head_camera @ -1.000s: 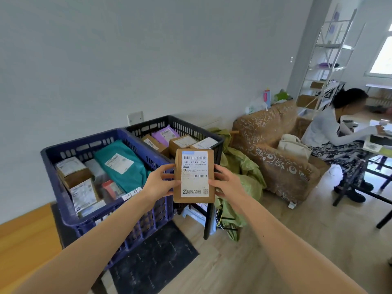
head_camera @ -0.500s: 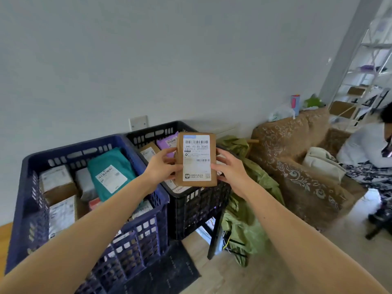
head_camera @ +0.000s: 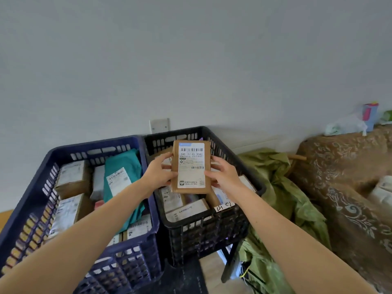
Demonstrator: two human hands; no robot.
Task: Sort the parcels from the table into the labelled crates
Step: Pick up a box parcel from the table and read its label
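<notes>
A flat brown cardboard parcel (head_camera: pixel 191 166) with a white barcode label faces me, held upright above the black crate (head_camera: pixel 212 232). My left hand (head_camera: pixel 158 174) grips its left edge and my right hand (head_camera: pixel 222 177) grips its right edge. The black crate holds several brown boxes, and a handwritten white label (head_camera: pixel 224 206) hangs on its front rim. Left of it stands the blue crate (head_camera: pixel 131 257) with several boxes and a teal mailer bag (head_camera: pixel 125 168).
A grey wall with a socket plate (head_camera: pixel 159 125) runs behind the crates. A crumpled green cloth (head_camera: pixel 282 200) lies right of the black crate, beside a brown patterned sofa (head_camera: pixel 347 187). A dark mat (head_camera: pixel 184 281) covers the floor below.
My view has turned left and down, so the seated person is out of sight. Both hands carried the parcel forward, and it is now over the black crate.
</notes>
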